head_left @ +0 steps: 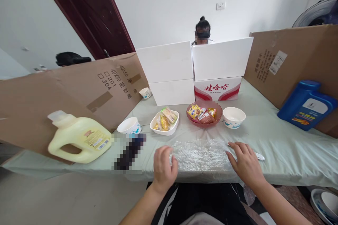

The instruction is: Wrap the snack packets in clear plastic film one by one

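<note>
A crumpled sheet of clear plastic wrap (200, 154) lies on the pale green tablecloth (277, 140) at the near edge. My left hand (164, 167) rests at the wrap's left end with its fingers curled onto the film. My right hand (244, 161) lies flat on the wrap's right end, fingers stretched out. Behind the wrap stand a white square bowl of wrapped snacks (164, 122), a pink bowl of snack packets (204, 113) and an empty white bowl (233, 117).
A yellow detergent jug (79, 137) and a white bowl (129, 126) sit at the left, a blue jug (306, 104) at the right. White foam boxes (169, 74) and cardboard sheets (92, 91) wall the table. A person sits behind the boxes. Stacked bowls (326, 204) are on the floor.
</note>
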Motion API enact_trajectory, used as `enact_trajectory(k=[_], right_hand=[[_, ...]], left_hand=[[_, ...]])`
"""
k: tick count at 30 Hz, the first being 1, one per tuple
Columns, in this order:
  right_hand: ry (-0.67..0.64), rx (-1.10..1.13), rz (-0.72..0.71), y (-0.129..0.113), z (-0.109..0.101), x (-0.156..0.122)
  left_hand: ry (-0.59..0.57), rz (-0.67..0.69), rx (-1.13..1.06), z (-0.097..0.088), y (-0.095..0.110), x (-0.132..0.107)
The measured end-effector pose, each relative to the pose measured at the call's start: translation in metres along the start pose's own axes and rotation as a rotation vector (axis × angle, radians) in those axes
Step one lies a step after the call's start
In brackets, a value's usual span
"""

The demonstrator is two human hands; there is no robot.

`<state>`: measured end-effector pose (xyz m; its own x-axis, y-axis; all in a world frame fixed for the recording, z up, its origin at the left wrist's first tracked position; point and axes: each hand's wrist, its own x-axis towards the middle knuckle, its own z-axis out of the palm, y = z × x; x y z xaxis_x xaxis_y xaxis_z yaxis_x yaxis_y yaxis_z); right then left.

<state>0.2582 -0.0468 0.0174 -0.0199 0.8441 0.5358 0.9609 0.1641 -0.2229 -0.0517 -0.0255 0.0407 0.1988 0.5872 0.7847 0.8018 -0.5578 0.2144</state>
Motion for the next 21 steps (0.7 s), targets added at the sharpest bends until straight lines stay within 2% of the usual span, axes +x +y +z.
enact_trajectory(k=[1, 2, 3, 4, 6, 8, 10, 12, 16, 18, 21], right_hand=[[0.010, -0.020, -0.088, -0.005, 0.000, 0.002], [-0.012, -0.030, -0.180, -0.010, 0.002, 0.003], [-0.053, -0.037, -0.270, -0.015, 0.006, 0.004], [-0.105, -0.042, -0.345, -0.019, 0.013, 0.005], [-0.214, -0.060, -0.414, -0.023, 0.029, 0.003], [-0.295, -0.075, -0.386, -0.023, 0.045, -0.001], [-0.345, -0.074, -0.345, -0.021, 0.055, -0.004], [-0.376, -0.056, -0.329, -0.021, 0.056, -0.004], [-0.365, 0.013, -0.317, -0.017, 0.033, 0.001], [-0.314, 0.063, -0.333, -0.010, 0.018, 0.000], [-0.293, 0.137, -0.400, 0.008, 0.001, -0.013]], left_hand=[[-0.039, 0.130, -0.074, 0.000, 0.011, 0.001], [-0.127, 0.244, -0.144, 0.003, 0.021, 0.002], [-0.253, 0.321, -0.188, 0.008, 0.028, 0.002], [-0.387, 0.343, -0.189, 0.016, 0.032, 0.003], [-0.608, 0.240, -0.076, 0.033, 0.030, 0.002], [-0.730, 0.089, 0.053, 0.048, 0.018, -0.001], [-0.773, 0.014, 0.099, 0.055, 0.002, -0.004], [-0.731, 0.003, 0.092, 0.052, -0.008, -0.005], [-0.581, 0.062, 0.025, 0.027, -0.013, -0.001], [-0.612, 0.141, -0.050, 0.011, -0.018, -0.002], [-0.717, 0.208, -0.103, -0.006, -0.036, -0.012]])
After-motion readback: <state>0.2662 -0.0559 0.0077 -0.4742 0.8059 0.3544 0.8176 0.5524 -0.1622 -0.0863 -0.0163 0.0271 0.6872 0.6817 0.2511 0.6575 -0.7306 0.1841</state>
